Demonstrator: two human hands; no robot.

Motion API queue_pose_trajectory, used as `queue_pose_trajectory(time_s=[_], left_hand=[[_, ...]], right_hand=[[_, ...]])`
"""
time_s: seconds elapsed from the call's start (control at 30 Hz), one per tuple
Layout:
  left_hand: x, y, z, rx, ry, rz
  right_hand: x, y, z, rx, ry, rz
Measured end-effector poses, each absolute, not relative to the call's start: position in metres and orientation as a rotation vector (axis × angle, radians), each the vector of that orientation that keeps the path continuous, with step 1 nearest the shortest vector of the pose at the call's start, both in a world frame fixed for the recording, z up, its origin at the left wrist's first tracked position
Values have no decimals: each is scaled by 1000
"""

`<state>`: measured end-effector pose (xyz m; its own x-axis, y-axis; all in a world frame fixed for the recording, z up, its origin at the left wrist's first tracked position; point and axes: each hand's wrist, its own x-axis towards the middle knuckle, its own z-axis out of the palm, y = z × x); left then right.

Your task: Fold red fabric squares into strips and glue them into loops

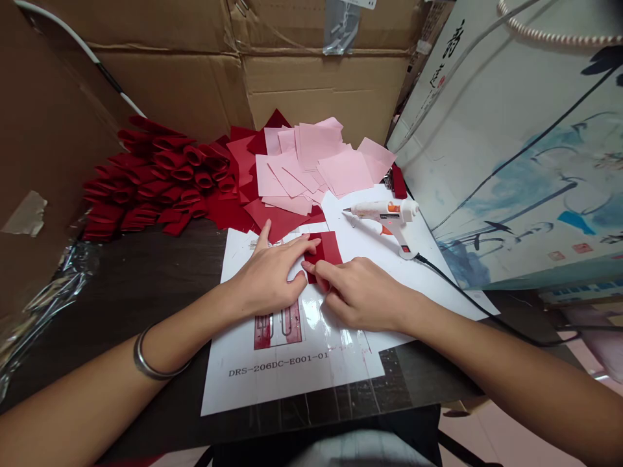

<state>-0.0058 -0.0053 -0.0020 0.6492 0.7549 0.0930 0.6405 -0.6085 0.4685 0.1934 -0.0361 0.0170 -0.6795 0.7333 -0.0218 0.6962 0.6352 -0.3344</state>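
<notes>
A dark red square piece, of paper or felt, lies on the white printed sheet in front of me. My left hand rests over the sheet with its fingers stretched apart, the fingertips touching the red piece's left side. From the right, my right hand comes in with its fingers curled and pinches the red piece's lower left edge. Part of that edge is hidden under the fingers. A white glue gun with orange parts lies on its side beyond my right hand.
Loose pink squares and flat red squares are heaped behind the sheet. Several rolled red pieces are stacked at the left. Cardboard walls stand behind; a painted white panel borders the right. A black cord trails rightward.
</notes>
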Motion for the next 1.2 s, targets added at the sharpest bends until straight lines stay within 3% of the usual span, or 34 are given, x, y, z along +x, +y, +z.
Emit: queue_pose_trajectory(time_s=[1.2], left_hand=[[-6, -7, -1, 2444, 1105, 362]], right_hand=[[204, -58, 12, -1043, -2829, 421]])
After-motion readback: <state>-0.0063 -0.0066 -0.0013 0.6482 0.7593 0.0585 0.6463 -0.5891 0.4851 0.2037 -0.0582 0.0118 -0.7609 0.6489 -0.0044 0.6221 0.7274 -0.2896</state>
